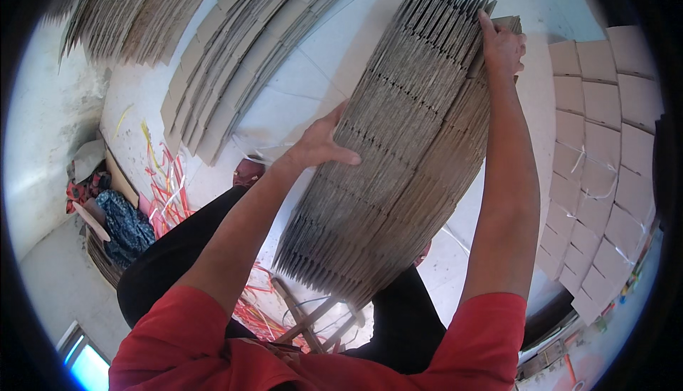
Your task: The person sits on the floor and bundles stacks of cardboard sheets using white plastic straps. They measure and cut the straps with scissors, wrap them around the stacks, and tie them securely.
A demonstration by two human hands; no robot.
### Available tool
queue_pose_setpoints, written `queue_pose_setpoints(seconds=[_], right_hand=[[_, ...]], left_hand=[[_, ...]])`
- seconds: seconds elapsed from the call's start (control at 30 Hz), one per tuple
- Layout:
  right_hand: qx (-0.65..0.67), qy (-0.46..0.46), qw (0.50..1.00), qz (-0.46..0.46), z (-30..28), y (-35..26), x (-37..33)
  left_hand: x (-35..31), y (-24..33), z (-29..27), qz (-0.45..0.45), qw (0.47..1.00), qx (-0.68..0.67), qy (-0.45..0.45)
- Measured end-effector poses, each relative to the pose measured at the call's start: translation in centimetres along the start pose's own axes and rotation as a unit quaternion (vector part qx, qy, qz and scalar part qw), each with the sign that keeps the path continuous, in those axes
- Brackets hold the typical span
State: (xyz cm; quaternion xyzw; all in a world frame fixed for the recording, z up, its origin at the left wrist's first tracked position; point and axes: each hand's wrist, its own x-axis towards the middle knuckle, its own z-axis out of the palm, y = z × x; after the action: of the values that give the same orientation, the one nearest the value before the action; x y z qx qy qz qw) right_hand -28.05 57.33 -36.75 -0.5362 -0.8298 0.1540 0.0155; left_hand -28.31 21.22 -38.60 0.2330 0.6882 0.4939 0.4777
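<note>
A thick stack of folded cardboard pieces point(388, 156) stands tilted between my arms, its many edges facing up. My left hand point(321, 140) presses against the stack's left side, with the thumb over the edges and the other fingers partly hidden along the side. At the far right corner, my right hand point(504, 48) grips the end of the stack, its thumb on top and its fingers bent round the outer side. The stack's underside is out of sight.
More cardboard stacks stand at the far left point(135, 14) and beyond my left hand point(249, 49). Tied cardboard bundles point(597, 156) line the right side. Red and yellow strapping strips point(167, 181) litter the floor near a dark patterned cloth point(124, 220). Wooden legs point(306, 323) show below the stack.
</note>
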Motion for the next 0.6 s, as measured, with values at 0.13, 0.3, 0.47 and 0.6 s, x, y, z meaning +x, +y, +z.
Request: queue_pose_setpoints(seconds=[0.13, 0.3, 0.47, 0.6], right_hand=[[0.018, 0.025, 1.0, -0.005, 1.0, 0.8, 0.9], [0.048, 0.076, 0.994, -0.063, 3.1, 2.0, 2.9], [-0.005, 0.046, 0.998, -0.038, 1.1, -1.3, 0.1], [-0.025, 0.054, 0.997, -0.049, 1.5, -1.3, 0.2]], left_hand=[[0.1, 0.7, 0.1, -0.026, 0.999, -0.023, -0.024], [0.2, 0.0, 0.1, -0.008, 1.0, -0.014, -0.014], [-0.1, 0.1, 0.0, 0.017, 1.0, 0.004, 0.006], [-0.1, 0.2, 0.0, 0.028, 1.0, -0.013, 0.002]])
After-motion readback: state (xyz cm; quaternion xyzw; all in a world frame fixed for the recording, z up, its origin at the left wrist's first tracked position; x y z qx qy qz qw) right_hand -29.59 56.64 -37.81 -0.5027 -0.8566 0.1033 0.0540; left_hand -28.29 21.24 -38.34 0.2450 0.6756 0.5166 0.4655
